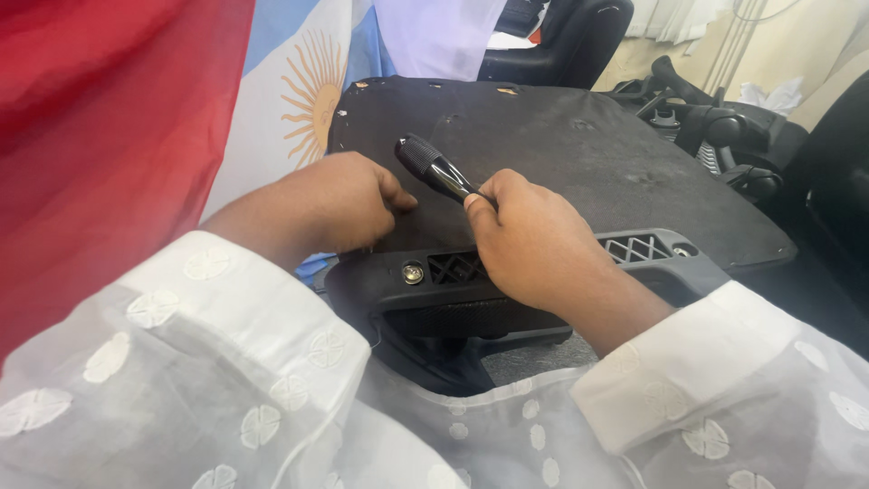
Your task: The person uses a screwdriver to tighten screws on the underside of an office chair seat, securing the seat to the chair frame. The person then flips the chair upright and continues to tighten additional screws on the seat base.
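An upturned black chair seat [579, 154], covered in dark fabric, lies in front of me. A black plastic armrest bracket [634, 249] with lattice holes and a silver bolt [413, 273] sits along its near edge. My right hand [534, 240] is closed round a black-handled screwdriver [433, 166]; its knurled handle sticks up to the left and the tip is hidden under my fingers, near the bracket. My left hand [339, 201] is curled and rests on the seat's left edge, beside the bracket, with nothing seen in it.
A red cloth [100, 136] and a light blue and white flag with a yellow sun [303, 86] hang at the left. Black chair parts and a base [724, 136] lie at the right. Another black chair [561, 41] stands behind.
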